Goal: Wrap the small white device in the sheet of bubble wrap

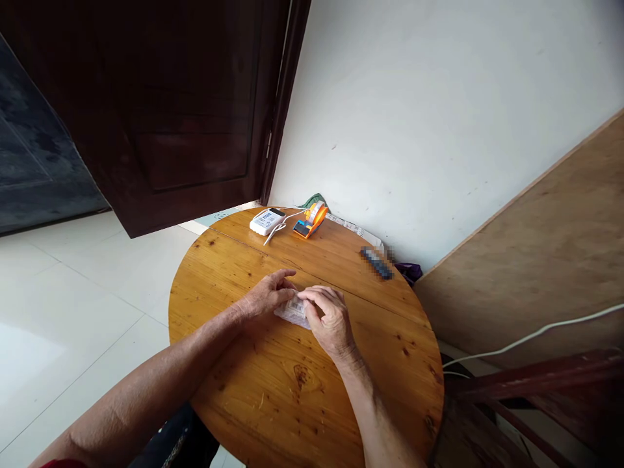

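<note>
Both of my hands rest at the middle of a round wooden table (273,396). My left hand (266,296) lies with fingers curled over the left side of a small flat pale packet (292,312). From the right, my right hand (329,318) presses its fingertips on the same packet. Most of the packet is hidden under the fingers, and I cannot make out what it is.
At the table's far edge lie a white box-shaped device (267,220) with a white cord and an orange and blue tape dispenser (311,221). A blurred dark object (376,262) lies at the right. A dark door, a white wall, a leaning board (536,260) and a wooden chair (536,403) surround the table.
</note>
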Demonstrator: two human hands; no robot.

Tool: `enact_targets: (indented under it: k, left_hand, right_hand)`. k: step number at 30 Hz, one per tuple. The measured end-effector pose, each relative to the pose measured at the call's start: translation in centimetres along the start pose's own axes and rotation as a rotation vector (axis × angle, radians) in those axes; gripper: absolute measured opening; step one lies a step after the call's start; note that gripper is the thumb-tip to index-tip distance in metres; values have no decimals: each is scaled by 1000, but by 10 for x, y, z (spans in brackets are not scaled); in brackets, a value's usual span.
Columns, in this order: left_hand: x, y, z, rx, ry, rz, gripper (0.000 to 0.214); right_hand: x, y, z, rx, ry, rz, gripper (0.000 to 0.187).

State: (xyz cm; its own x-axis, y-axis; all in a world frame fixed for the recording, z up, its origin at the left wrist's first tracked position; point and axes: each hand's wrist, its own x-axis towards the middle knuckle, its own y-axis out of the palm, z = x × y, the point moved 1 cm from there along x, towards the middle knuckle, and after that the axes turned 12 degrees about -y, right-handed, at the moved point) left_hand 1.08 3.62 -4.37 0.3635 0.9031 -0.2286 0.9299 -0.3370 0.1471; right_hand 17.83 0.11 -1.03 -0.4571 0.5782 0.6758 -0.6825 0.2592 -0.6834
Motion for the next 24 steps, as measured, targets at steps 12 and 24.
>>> enact_targets:
  k: [12, 24]
  left_hand:
    - [-1, 1, 0, 82, 40, -9, 69]
    - [4, 2, 6, 63, 49, 3, 66]
  right_hand:
    - [-1, -8, 4, -25, -58, 35, 28]
    - [-4, 0, 7, -228, -75, 90, 38]
